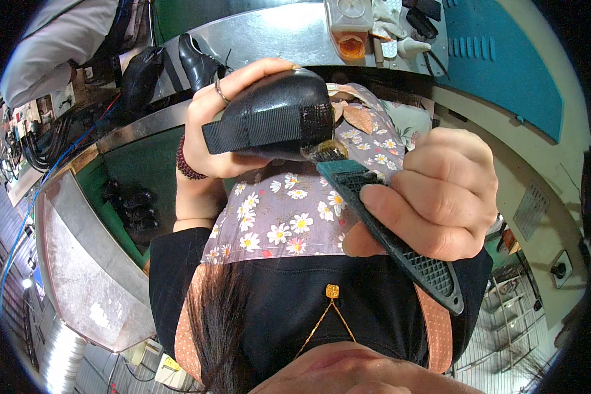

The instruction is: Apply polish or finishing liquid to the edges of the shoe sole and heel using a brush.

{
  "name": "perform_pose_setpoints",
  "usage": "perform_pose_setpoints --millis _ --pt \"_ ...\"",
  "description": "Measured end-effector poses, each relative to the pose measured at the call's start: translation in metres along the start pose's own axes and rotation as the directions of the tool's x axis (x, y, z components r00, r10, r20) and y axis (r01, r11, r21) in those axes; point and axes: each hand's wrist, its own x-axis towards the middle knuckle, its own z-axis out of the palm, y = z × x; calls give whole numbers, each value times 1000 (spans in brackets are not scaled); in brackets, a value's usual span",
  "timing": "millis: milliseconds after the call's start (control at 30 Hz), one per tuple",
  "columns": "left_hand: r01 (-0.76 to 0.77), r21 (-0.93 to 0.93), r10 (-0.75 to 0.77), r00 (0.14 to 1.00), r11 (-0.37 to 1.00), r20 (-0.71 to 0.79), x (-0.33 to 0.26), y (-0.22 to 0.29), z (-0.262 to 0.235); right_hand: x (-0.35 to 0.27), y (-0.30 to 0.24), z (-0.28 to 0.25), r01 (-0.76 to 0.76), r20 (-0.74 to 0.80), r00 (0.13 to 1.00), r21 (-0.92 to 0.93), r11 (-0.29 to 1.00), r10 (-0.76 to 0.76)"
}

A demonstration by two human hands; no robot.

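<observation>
Gripping a black shoe upper (276, 108) from behind, the left hand (210, 125) holds it raised over the floral apron (289, 210). The right hand (440, 194) is closed around a dark-handled brush (381, 220), bristles touching the upper's lower edge. Judging by this, short, even strokes along that edge, with the upper held steady, would serve best.

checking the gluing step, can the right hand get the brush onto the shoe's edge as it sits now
Probably yes. The right hand holds the brush with its bristles already at the rim of the black shoe, which the left hand holds up clear; nothing sits between them.
</observation>
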Motion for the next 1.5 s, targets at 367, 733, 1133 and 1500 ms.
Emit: perform_pose_setpoints --millis 367,733,1133,1500 --pt "62 -5 -63 995 998 -72 -2 4 2 -1 1 -2 -103 -45 994 31 994 104" --pt "-22 -99 1 980 995 -201 -3 -3 7 -7 18 0 -261 -90 949 312 913 302" --pt "-16 -2 15 984 1000 -179 2 -2 5 -2 20 -5 -446 62 891 306 841 450" --pt "-133 115 133 991 984 1 2 -3 -2 0 14 -8 -510 82 843 440 739 532"
